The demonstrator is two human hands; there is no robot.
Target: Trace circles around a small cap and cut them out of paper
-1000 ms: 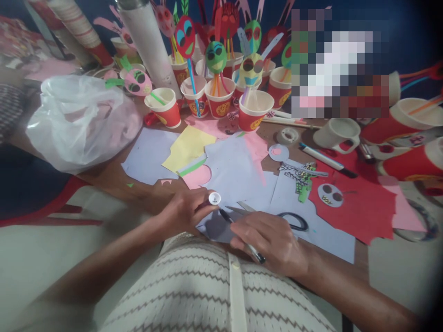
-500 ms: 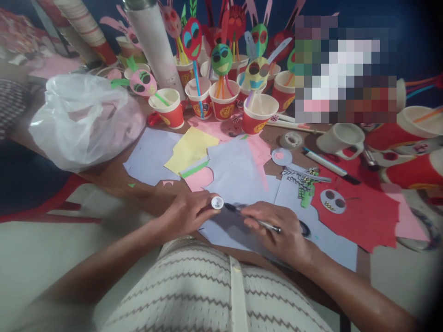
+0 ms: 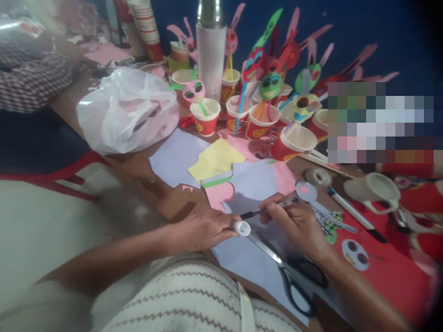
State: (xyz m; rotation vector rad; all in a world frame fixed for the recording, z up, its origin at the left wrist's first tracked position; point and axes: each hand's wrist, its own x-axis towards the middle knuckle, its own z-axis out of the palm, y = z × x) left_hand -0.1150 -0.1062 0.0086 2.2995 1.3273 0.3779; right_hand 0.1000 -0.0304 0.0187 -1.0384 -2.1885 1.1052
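Pinched in the fingers of my left hand is a small white round cap-like piece, with dark marks on its face turned up toward me. My right hand grips a pen, its dark end pointing left, close beside my left fingertips. Whether the pen touches anything there I cannot tell. Below my right hand, black-handled scissors lie on pale lilac paper. A pink paper scrap and a yellow sheet lie beyond my left hand.
Red-and-white paper cups with paper faces on straws stand across the back, near a tall flask. At left sits a white plastic bag. A mug, a tape roll, a marker and red paper are at right.
The view has swung left, so things appear further right. My right hand has lifted the pen slightly, uncovering the scissors. The white piece has tilted in my left hand.
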